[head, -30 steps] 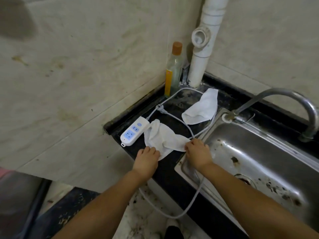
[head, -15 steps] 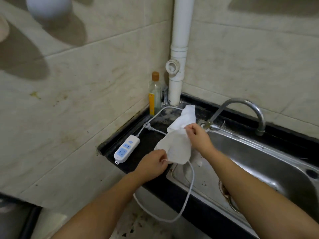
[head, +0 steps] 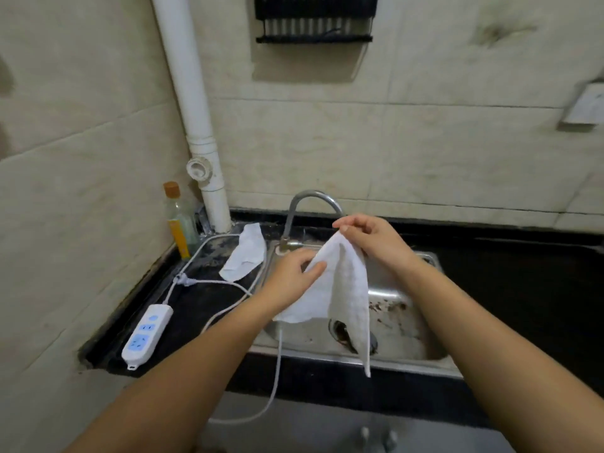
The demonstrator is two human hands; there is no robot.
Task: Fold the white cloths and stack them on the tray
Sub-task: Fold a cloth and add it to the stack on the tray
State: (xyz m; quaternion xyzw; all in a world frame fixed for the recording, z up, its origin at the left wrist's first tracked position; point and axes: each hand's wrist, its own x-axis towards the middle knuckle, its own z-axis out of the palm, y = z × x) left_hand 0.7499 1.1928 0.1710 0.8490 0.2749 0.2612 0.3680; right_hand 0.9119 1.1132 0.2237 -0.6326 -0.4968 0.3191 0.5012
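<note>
Both hands — left hand (head: 295, 276), right hand (head: 372, 238) — pinch white cloth (head: 343, 289) above sink (head: 405, 328).

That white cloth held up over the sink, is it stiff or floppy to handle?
Probably floppy: the cloth sags from both hands and its lower corner hangs to a point. It seems light, since a fingertip pinch holds it up. It likely won't keep a fold unless laid flat.

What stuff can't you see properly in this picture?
- Tray: none shows anywhere in the head view, so where the stack goes is unknown.
- Sink drain: the held cloth, pinched by the left hand and right hand, partly covers it.
- Bottle label: too small to read.
- Black rack: cut off by the top edge.
</note>
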